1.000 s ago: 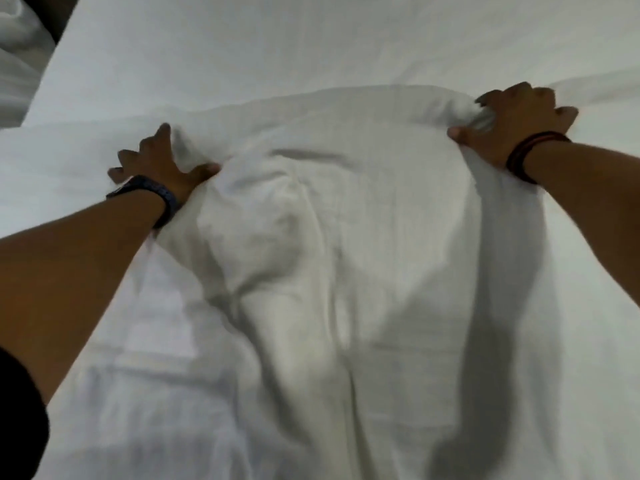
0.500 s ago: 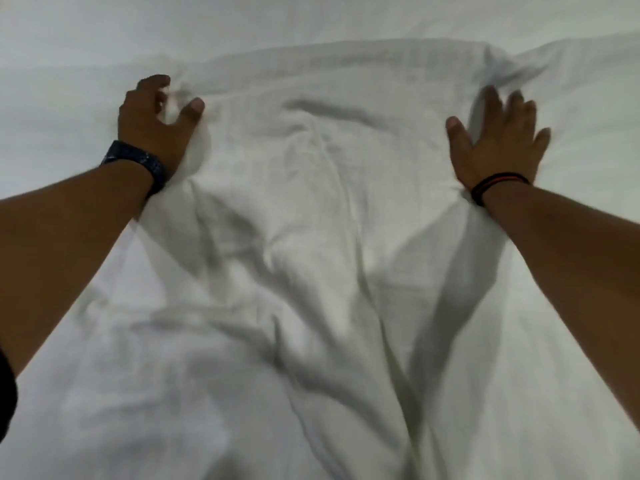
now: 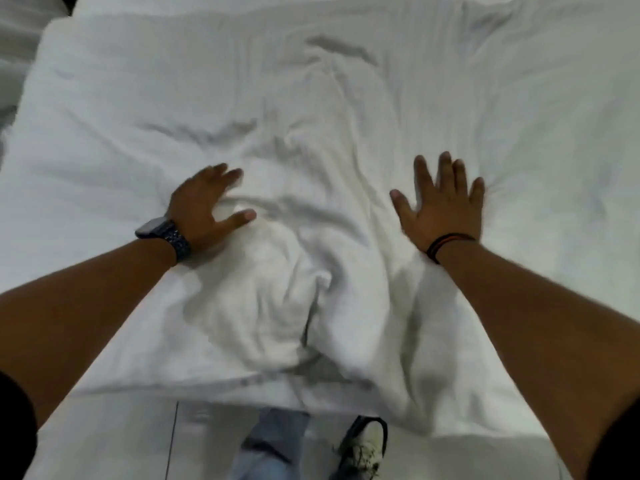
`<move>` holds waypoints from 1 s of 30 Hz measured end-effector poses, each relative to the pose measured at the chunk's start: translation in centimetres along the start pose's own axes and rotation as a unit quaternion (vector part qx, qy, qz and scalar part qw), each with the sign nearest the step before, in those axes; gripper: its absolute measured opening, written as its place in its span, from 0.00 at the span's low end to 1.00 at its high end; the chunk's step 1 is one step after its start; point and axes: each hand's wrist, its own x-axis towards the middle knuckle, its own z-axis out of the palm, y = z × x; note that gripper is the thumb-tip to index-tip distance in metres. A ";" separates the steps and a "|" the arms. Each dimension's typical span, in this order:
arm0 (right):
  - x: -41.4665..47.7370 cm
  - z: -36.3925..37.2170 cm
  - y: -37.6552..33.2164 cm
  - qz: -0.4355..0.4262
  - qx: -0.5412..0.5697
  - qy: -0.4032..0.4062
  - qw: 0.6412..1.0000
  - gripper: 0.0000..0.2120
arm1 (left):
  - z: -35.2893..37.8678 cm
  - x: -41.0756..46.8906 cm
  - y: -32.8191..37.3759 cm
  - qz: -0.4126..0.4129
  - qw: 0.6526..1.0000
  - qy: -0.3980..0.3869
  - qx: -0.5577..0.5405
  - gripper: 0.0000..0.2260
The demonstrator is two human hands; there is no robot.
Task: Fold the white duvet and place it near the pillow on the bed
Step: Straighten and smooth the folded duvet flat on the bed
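Floor edge: a jeans leg (image 3: 273,441) and a shoe (image 3: 363,445) are showing at the bottom of the view, right against the bed's near edge, so the person is leaning over it.

Near hem: the duvet (image 3: 277,299) is lying across the bed, and its near edge is bunching into a thick lump between the forearms (not a flat layer). If further folds are made over this lump, the bundle is likely to come out lopsided.

Left hand: the left hand (image 3: 204,209) is spreading wide, palm down, on the cloth, gripping nothing; a watch (image 3: 162,233) is sitting on that wrist. The fingers look blurred, so pressing over loose wrinkles could drag the top layer sideways.

Right hand: the right hand (image 3: 443,202) is lying flat with fingers fanned, holding nothing, a wristband (image 3: 446,244) below it. Uneven pressure between the two hands could skew the fold.

Middle stretch: creases are running away from the hands; smoothing one side only is liable to push them into the other.

Far side: the far edge is lying uneven near the top of the view. I cannot tell for sure which white shape is the pillow, so the final placement spot is uncertain.
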 end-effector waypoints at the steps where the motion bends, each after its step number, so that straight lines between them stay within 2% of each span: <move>1: -2.1 0.0 0.1 -0.003 -0.005 -0.006 1.000 0.37 | -0.1 -2.0 0.6 0.015 1.000 -0.011 -0.014 0.47; 5: -9.1 -0.4 -0.3 -0.027 -0.010 -0.019 0.999 0.39 | 0.1 -8.6 1.6 0.105 0.993 -0.052 -0.001 0.50; 8: -12.3 -0.8 -1.1 -0.081 0.028 -0.002 0.996 0.36 | 0.8 -12.8 1.3 0.146 0.978 -0.143 0.040 0.56; 10: -14.0 -1.7 -1.5 -0.121 0.098 0.031 0.987 0.36 | 1.1 -14.9 0.9 0.144 0.976 -0.146 0.068 0.60; 12: -15.6 -2.8 -1.9 -0.182 0.135 0.057 0.972 0.39 | 0.8 -16.3 0.2 0.144 0.977 -0.122 0.102 0.57; 15: -17.8 -3.7 -2.4 -0.301 0.084 -0.024 0.950 0.50 | -0.3 -17.5 -0.9 0.128 0.970 -0.126 0.165 0.51; 16: -18.4 -3.8 -2.6 -0.327 0.051 -0.061 0.942 0.51 | -0.8 -17.8 -1.3 0.115 0.969 -0.130 0.174 0.49; 18: -19.0 -3.8 -2.8 -0.340 0.007 -0.094 0.936 0.42 | -1.6 -18.2 -2.1 0.108 0.973 -0.129 0.161 0.41; 20: -19.1 -4.1 -2.4 -0.322 0.002 -0.059 0.945 0.34 | -2.9 -18.3 -3.1 0.108 0.975 -0.136 0.139 0.31; 22: -19.3 -4.3 -1.7 -0.325 -0.001 -0.015 0.946 0.32 | -4.2 -18.8 -4.3 0.121 0.972 -0.146 0.138 0.26; 28: -20.9 -4.0 -0.7 -0.377 -0.030 -0.014 0.926 0.29 | -5.1 -21.4 -7.2 0.238 0.951 -0.129 0.152 0.26; 30: -20.7 -4.2 -0.5 -0.391 -0.042 -0.023 0.919 0.28 | -5.2 -22.8 -9.7 0.249 0.942 -0.139 0.176 0.30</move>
